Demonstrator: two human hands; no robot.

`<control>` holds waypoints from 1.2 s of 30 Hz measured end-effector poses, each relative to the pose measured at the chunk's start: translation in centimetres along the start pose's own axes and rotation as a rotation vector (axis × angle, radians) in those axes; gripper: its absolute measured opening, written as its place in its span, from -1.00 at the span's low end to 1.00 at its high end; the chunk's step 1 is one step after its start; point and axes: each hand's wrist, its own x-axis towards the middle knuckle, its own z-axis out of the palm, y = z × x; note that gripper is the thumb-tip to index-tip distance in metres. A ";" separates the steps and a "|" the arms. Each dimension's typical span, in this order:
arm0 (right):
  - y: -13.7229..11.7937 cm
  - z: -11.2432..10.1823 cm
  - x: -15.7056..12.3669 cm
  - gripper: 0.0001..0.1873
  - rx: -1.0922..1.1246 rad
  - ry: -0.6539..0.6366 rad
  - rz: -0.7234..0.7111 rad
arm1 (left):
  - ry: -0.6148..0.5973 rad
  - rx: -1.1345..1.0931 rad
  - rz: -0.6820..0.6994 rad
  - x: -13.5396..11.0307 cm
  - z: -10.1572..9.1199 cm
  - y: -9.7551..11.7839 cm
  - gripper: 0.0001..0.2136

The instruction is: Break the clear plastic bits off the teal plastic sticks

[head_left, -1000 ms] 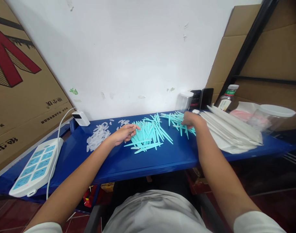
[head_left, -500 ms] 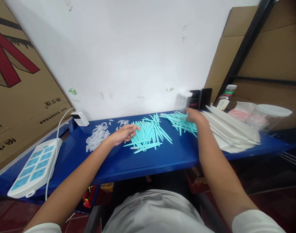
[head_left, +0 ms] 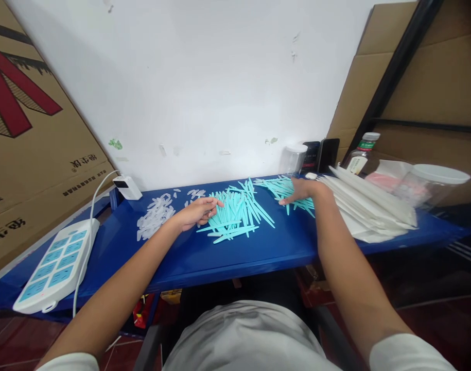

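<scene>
Mid-frame, the left hand (head_left: 198,212) curls beside turquoise sticks (head_left: 235,210), whether gripping any I can't tell; right of centre, the right hand (head_left: 303,189) spreads, fingers parted, over a second heap (head_left: 278,188).

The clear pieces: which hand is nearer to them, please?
Left. The left hand is close to the clear pieces, at the left edge of the left teal pile; the right hand is farther away, at the right teal pile.
</scene>
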 end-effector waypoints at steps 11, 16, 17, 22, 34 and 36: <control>-1.8 0.1 -0.3 -0.08 -0.027 0.068 0.130 | 0.008 0.016 -0.011 -0.3 0.3 0.5 -0.71; -1.0 0.7 0.6 0.23 -0.030 0.085 0.182 | -0.005 0.011 0.003 -0.2 0.2 0.4 -0.70; -0.7 0.8 0.8 0.28 -0.012 0.050 0.182 | -0.007 0.010 0.005 -0.2 0.2 0.3 -0.70; -0.2 1.0 1.3 0.39 0.009 -0.018 0.180 | -0.006 0.008 0.001 -0.2 0.2 0.3 -0.71; -0.4 0.9 1.0 0.06 0.054 0.160 0.195 | 0.009 0.006 0.009 -0.3 0.3 0.5 -0.70; -0.7 0.7 1.0 -0.03 0.105 0.309 0.192 | 0.043 -0.025 0.004 -0.2 0.2 0.5 -0.72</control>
